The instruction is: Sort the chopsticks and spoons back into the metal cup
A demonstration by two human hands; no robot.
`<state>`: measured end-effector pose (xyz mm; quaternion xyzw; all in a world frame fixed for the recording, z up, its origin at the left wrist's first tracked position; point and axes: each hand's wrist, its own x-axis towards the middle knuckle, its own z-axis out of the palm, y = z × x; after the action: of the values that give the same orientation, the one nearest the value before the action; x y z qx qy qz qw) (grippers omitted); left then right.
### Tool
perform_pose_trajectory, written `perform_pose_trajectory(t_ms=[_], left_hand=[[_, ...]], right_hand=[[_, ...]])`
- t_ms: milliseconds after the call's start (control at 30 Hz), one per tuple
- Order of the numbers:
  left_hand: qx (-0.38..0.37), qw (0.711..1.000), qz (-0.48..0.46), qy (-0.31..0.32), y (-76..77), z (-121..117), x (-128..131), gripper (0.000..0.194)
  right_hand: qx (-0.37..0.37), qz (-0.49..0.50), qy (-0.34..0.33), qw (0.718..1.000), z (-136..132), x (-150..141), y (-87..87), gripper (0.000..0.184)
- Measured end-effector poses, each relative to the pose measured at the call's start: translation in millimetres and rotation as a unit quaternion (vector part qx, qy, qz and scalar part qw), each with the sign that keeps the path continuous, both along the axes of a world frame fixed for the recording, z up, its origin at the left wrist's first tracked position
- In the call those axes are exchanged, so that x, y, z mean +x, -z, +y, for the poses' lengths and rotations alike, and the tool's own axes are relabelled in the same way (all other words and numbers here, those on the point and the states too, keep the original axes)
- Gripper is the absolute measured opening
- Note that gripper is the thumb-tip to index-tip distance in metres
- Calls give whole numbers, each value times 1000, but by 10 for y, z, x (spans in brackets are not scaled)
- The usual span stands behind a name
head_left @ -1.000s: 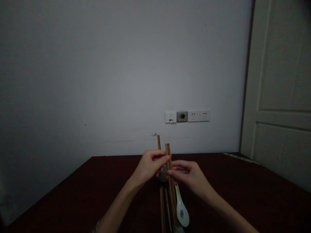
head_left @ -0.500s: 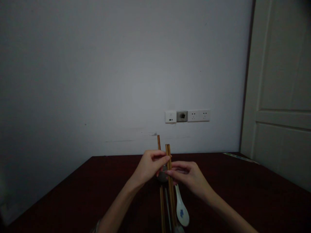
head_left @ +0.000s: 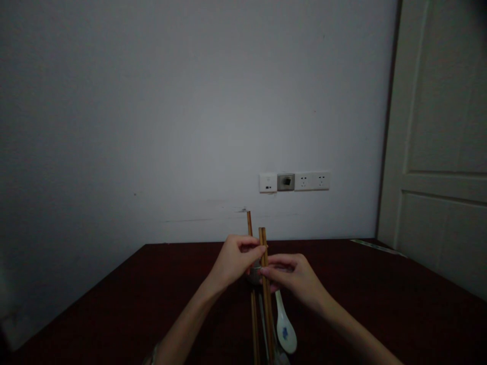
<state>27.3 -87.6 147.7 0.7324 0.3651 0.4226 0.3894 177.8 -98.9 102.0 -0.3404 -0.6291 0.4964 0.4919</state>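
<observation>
A pair of wooden chopsticks [head_left: 268,304] is held side by side between both hands, pointing away from me. My left hand [head_left: 238,257] pinches them near their far end, thumb on top. Slightly nearer, my right hand [head_left: 291,276] pinches the same pair from the right side. Behind the fingers stands a small grey container [head_left: 254,275], partly hidden, and another chopstick [head_left: 249,223] rises upright near it. Below the hands lie more chopsticks [head_left: 254,324], a thin metal utensil handle [head_left: 263,324] and a white spoon [head_left: 286,332] with a blue mark.
The dark red table [head_left: 160,304] reaches back to a pale wall [head_left: 190,126]. Sockets and switches [head_left: 312,180] sit on the wall above it. A patterned strip [head_left: 376,247] lies along the table's back right edge, close to a white door [head_left: 437,152].
Both hands keep the same pinch on the chopsticks. The pair's near end has shifted slightly left, and its far tips sit a touch lower.
</observation>
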Motion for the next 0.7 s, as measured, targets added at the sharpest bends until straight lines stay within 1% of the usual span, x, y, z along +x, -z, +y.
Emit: perform_pose_trajectory(t_ms=[233,367,533,700], left_hand=[[-6,1000,-3,4,11,13,-4,29],[-9,1000,-1,17,29,33,-26,32],[0,1000,-1,25,48,60,-46,33],[10,999,-13,31,71,108,-54,32]], right_hand=[[-9,4,-1,1000,-7,-11,5,34],[-14,-4,-18,1000,1,-10,21,34],[-39,-11,-24,999,4,-14,2,35],[-30,-25,-43,998,26,-26,-29,37]])
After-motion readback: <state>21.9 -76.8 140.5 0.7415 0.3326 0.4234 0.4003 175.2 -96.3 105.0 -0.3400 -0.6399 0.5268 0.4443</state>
